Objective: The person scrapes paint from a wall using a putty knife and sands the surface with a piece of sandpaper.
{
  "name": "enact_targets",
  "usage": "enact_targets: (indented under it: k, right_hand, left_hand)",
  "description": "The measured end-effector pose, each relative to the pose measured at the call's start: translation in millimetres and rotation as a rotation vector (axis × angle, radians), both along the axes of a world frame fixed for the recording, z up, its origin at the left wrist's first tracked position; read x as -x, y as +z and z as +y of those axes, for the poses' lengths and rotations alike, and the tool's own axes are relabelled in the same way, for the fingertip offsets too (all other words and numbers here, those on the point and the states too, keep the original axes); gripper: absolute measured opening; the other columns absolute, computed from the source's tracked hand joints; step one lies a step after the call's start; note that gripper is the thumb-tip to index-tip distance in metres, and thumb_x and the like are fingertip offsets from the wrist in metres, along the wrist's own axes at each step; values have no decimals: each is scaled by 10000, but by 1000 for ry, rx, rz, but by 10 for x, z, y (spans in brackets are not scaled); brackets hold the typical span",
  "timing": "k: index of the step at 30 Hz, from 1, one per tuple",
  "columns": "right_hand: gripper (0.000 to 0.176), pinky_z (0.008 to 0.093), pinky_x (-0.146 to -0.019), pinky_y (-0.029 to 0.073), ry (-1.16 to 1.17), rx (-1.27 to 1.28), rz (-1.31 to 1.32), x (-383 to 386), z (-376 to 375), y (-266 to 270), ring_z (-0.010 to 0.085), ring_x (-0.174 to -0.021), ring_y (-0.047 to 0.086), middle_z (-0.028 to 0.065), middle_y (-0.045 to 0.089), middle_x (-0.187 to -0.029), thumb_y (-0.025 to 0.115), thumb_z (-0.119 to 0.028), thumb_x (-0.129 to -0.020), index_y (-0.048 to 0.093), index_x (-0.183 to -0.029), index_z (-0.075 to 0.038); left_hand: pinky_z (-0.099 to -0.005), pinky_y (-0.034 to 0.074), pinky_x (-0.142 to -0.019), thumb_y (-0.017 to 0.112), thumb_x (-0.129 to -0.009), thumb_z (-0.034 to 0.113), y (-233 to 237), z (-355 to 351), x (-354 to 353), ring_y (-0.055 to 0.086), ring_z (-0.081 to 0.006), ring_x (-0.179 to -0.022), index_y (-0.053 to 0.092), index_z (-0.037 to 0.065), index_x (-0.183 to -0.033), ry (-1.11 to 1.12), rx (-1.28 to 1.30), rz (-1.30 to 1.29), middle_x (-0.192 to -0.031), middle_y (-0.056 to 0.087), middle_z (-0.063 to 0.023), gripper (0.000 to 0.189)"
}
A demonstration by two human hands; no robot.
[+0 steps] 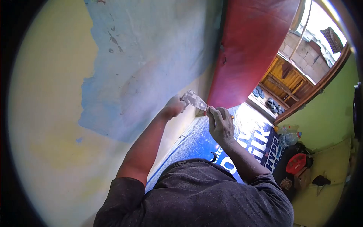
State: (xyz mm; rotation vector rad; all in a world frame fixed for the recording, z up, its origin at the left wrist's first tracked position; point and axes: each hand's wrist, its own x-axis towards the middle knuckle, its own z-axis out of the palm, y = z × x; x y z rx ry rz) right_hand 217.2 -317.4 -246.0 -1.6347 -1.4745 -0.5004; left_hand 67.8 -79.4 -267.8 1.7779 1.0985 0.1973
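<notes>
My right hand, coated in pale dust, is closed round the narrow end of a putty knife. Its metal blade is smeared with whitish and grey filler and points up and left. A small yellow-orange bit shows at the side of the right hand. My left hand meets the broad end of the blade with its fingers curled in; whether it holds something else there is hidden. Both hands are in front of the wall, which has a light blue painted patch beside cream and yellowish areas.
A red padded panel leans by the wall. Below lies a blue printed sheet with white lettering. Shoes stand by the doorway. Plastic bottles and a red round item are beside the green wall.
</notes>
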Motion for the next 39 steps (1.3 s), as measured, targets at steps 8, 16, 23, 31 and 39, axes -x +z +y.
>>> enact_targets:
  k: [8, 16, 23, 31, 39]
  right_hand:
    - [241, 470, -855, 612, 77, 39, 154, 89, -10, -36, 343, -1015, 753, 130, 726, -1114, 831, -110, -1039, 748, -1261, -68]
    - [244, 362, -744, 582, 331, 249, 868, 363, 5, -105, 143, -829, 713, 64, 750, -945, 859, -174, -1064, 747, -1240, -45]
    - [261, 283, -672, 527, 557, 280, 1300, 292, 18, -74, 88, -748, 654, 40, 738, -945, 803, -214, -1123, 698, -1228, 0]
    - [307, 282, -670, 546, 507, 163, 1440, 101, 79, 76, 107, -762, 686, 65, 762, -985, 781, -218, -1133, 708, -1330, 5]
    - [537, 287, -722, 535, 476, 317, 1104, 247, 238, 644, 98, -822, 678, 35, 723, -976, 796, -220, -1118, 568, -1549, 5]
  left_hand:
    - [-262, 432, -528, 859, -1015, 461, -102, -422, 586, 553, -68, -653, 728, 85, -1167, 175, 133, -562, -851, 645, 6, 426]
    - [-379, 554, -901, 858, -1081, 293, 554, -772, 501, 600, -86, -705, 799, 97, -1248, 179, 327, -924, -1015, 777, 3, 264]
    - [-272, 523, -687, 844, -1094, 267, 427, -749, 410, 533, -60, -618, 841, 80, -1113, 197, 245, -823, -896, 767, 17, 187]
    - [-325, 605, -772, 775, -1132, 172, 222, -1010, 315, 761, -153, -864, 835, -30, -1080, -94, -81, -699, -961, 831, -72, 217]
    - [-368, 664, -798, 816, -1076, 148, 341, -822, 716, 807, -182, -852, 791, -39, -1060, 156, -244, -552, -943, 843, -119, 190]
